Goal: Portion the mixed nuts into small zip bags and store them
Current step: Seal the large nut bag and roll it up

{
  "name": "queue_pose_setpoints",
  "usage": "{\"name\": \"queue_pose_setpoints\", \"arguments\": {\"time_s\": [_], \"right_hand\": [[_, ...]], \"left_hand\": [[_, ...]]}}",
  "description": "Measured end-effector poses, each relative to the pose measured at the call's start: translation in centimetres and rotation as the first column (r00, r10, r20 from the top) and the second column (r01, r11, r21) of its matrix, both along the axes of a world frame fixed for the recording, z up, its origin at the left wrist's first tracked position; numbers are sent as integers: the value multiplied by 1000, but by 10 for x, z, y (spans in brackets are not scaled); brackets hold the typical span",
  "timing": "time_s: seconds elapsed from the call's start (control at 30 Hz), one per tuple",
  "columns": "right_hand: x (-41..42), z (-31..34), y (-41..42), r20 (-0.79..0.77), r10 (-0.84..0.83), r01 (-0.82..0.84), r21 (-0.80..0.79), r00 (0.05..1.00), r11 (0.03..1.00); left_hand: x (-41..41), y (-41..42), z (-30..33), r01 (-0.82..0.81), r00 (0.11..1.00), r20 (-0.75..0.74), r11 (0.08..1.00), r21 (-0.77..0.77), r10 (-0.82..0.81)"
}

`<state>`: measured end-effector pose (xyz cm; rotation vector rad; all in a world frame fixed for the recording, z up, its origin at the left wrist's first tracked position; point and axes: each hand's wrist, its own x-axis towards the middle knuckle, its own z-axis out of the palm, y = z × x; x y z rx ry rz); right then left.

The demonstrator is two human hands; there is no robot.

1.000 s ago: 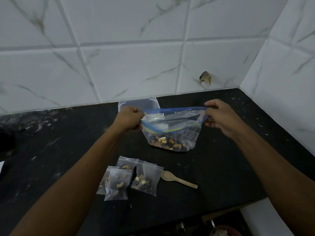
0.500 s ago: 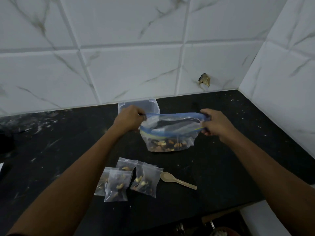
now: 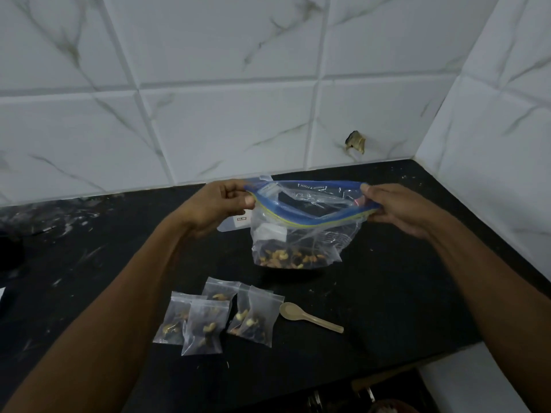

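A large clear zip bag [image 3: 301, 234] with a blue and yellow seal hangs above the black counter [image 3: 387, 293], mixed nuts [image 3: 289, 259] pooled at its bottom. My left hand [image 3: 220, 204] pinches the left end of the seal and my right hand [image 3: 399, 207] pinches the right end. The mouth gapes open between them. Several small zip bags [image 3: 217, 314] holding nuts lie in a cluster on the counter in front. A beige plastic spoon [image 3: 310, 317] lies to their right.
A clear plastic container [image 3: 235, 223] sits behind the big bag near the tiled wall, mostly hidden by my left hand. White marble-look tiles close the back and right side. The counter's front edge runs at lower right, with dim items below it.
The big bag has been lifted slightly and its mouth has been pulled wider. Both hands kept their grip on the seal ends.
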<state>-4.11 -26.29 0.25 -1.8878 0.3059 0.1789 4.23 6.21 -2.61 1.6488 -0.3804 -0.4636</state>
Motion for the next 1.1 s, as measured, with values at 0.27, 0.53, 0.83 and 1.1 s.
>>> {"name": "queue_pose_setpoints", "arguments": {"time_s": [0.27,0.53,0.83,1.1], "right_hand": [[8,-21,5,118,60,-101,375,991,921],[4,-61,14,214,87,-88,-7,973,996],[7,-58,21,202,70,-61,-52,977,997],[12,-53,36,258,110,-101,-46,960,994]], "left_hand": [[3,-18,-26,-328,943,-62,883,-337,326],[7,-26,-29,-515,855,-198,741,-432,479],[6,-11,-31,-593,777,126,785,-182,616],[-15,-83,14,-383,499,778,708,593,-381]]}}
